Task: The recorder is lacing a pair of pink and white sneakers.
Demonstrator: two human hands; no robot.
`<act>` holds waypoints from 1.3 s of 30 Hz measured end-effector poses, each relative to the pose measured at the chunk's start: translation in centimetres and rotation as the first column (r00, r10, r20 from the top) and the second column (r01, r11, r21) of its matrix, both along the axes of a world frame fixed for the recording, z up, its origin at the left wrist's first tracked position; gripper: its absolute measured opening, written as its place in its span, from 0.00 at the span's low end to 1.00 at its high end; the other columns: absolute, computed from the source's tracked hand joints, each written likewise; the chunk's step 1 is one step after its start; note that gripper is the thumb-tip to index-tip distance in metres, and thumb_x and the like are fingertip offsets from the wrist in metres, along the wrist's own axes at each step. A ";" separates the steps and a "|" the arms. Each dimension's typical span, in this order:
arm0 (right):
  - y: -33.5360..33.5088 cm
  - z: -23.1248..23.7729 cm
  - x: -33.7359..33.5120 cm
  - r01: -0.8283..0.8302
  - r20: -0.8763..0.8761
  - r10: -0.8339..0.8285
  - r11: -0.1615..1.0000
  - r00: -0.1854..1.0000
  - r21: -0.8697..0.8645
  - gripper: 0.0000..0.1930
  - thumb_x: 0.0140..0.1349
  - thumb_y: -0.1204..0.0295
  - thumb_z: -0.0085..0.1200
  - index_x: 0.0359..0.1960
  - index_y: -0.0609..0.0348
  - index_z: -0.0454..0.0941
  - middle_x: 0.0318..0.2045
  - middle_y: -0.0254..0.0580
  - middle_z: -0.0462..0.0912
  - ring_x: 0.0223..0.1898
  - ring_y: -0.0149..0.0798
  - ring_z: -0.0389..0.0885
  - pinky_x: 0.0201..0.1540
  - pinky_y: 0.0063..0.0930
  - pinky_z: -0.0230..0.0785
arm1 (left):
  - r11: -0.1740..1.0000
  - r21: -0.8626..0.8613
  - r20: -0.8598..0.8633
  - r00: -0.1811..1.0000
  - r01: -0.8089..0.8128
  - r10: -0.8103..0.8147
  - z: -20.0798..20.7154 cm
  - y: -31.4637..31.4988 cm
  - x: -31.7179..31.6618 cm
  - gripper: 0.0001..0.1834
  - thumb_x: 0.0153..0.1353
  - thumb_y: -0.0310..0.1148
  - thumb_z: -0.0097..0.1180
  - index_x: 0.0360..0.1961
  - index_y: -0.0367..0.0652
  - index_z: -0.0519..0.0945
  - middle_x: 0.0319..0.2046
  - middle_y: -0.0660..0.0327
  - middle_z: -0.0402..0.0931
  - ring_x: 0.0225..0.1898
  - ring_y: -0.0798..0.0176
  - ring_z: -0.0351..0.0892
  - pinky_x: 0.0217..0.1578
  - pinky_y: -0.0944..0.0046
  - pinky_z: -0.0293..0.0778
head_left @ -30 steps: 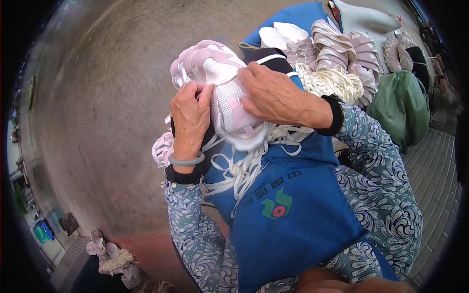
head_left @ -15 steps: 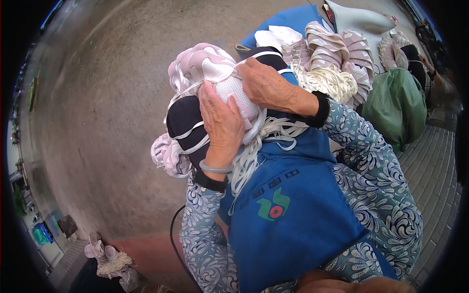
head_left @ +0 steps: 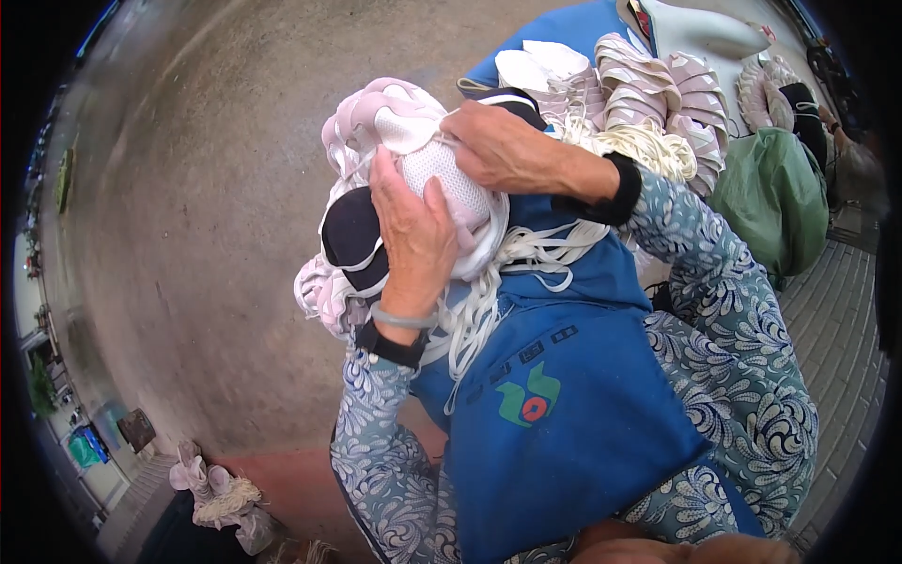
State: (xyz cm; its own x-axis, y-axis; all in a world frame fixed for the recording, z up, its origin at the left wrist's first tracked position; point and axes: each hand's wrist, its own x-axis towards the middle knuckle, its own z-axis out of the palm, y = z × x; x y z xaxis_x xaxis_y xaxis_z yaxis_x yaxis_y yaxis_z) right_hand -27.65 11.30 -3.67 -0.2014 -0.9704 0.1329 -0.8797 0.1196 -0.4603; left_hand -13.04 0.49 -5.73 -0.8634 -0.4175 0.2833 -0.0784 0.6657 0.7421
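Observation:
A pale pink and white shoe upper (head_left: 385,105) with a white mesh tongue (head_left: 442,171) lies over my lap, its lace loosely strung. My left hand (head_left: 413,221) rests along the upper's near side, fingers stretched together at the eyelet edge and thumb against the mesh, steadying it. With bent fingers my right hand (head_left: 498,141) pinches a thin white shoelace (head_left: 448,122) at the tongue's upper right; its fingertips are partly hidden. Below the upper, a bundle of loose white laces (head_left: 470,315) hangs over my blue apron (head_left: 564,414).
Several stacked pink and white uppers (head_left: 634,85) stand at the far right beside a heap of cream laces (head_left: 653,146). A green bag (head_left: 775,202) sits right of them. More uppers (head_left: 202,484) lie at the lower left. A dark padded piece (head_left: 352,235) is beside my left hand.
Both hands have shifted slightly left. My right hand has moved in closer to the top of the tongue, still pinching the lace; the left stays against the upper.

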 end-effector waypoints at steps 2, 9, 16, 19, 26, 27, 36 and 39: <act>0.2 0.4 1.0 0.138 0.010 -0.139 0.987 0.990 0.076 0.10 0.54 0.76 0.46 0.35 0.72 0.72 0.32 0.57 0.72 0.35 0.51 0.72 0.41 0.38 0.69 | 0.999 -0.039 -0.037 0.999 -0.023 0.022 -0.5 -0.6 -0.1 0.32 0.59 0.27 0.52 0.60 0.25 0.52 0.57 0.34 0.56 0.60 0.37 0.57 0.60 0.49 0.54; 0.4 0.8 1.8 0.172 -0.102 -0.162 0.980 0.982 0.097 0.12 0.53 0.73 0.49 0.20 0.73 0.74 0.23 0.53 0.74 0.31 0.48 0.76 0.31 0.37 0.72 | 0.993 0.113 0.054 0.998 -0.030 0.024 0.0 -0.9 -1.6 0.21 0.55 0.30 0.59 0.42 0.33 0.61 0.49 0.42 0.59 0.52 0.41 0.63 0.54 0.51 0.59; 1.1 0.7 -0.2 0.045 0.181 -0.050 0.998 0.982 0.032 0.09 0.53 0.76 0.46 0.32 0.69 0.75 0.29 0.57 0.74 0.35 0.54 0.76 0.41 0.41 0.68 | 0.997 0.045 -0.026 0.997 -0.068 0.069 -0.7 -0.1 -1.6 0.16 0.56 0.30 0.58 0.36 0.37 0.63 0.45 0.47 0.60 0.49 0.48 0.63 0.53 0.53 0.60; 1.0 1.2 1.2 0.078 0.157 -0.075 0.997 0.985 -0.009 0.11 0.54 0.77 0.48 0.38 0.69 0.74 0.33 0.53 0.73 0.37 0.52 0.76 0.40 0.39 0.69 | 0.997 0.027 -0.042 0.997 -0.069 0.070 -0.6 -0.5 -1.3 0.13 0.57 0.29 0.57 0.35 0.36 0.65 0.44 0.47 0.61 0.48 0.48 0.64 0.52 0.54 0.61; 1.1 1.1 2.2 0.183 0.144 -0.165 0.975 0.976 -0.125 0.07 0.50 0.79 0.50 0.32 0.67 0.73 0.29 0.54 0.73 0.32 0.55 0.76 0.35 0.42 0.70 | 1.000 -0.022 -0.072 0.997 -0.019 0.017 0.4 -0.4 -1.6 0.08 0.55 0.24 0.57 0.33 0.33 0.71 0.46 0.43 0.64 0.47 0.42 0.69 0.48 0.52 0.67; 1.0 1.0 2.2 0.182 0.142 -0.164 0.975 0.976 -0.129 0.07 0.50 0.79 0.50 0.32 0.67 0.73 0.29 0.54 0.73 0.32 0.55 0.76 0.35 0.42 0.70 | 0.999 -0.026 -0.074 0.997 -0.020 0.018 0.5 -0.4 -1.6 0.08 0.55 0.24 0.57 0.33 0.33 0.71 0.46 0.43 0.64 0.47 0.42 0.69 0.48 0.52 0.67; -0.1 3.2 2.4 0.114 -0.167 -0.148 0.973 0.975 -0.198 0.10 0.51 0.73 0.56 0.35 0.62 0.76 0.36 0.43 0.73 0.40 0.45 0.73 0.42 0.35 0.67 | 0.974 0.215 -0.078 0.995 0.072 -0.057 0.1 -2.3 0.4 0.06 0.58 0.27 0.56 0.33 0.35 0.73 0.47 0.47 0.68 0.46 0.50 0.72 0.47 0.59 0.68; -2.5 2.0 2.1 -0.090 -0.354 0.033 0.985 0.935 -0.146 0.07 0.49 0.69 0.52 0.29 0.57 0.75 0.32 0.38 0.70 0.38 0.39 0.70 0.42 0.31 0.62 | 0.960 0.278 -0.076 0.997 0.038 -0.017 0.0 -2.3 1.0 0.08 0.63 0.32 0.54 0.38 0.38 0.77 0.48 0.55 0.72 0.44 0.62 0.72 0.46 0.67 0.68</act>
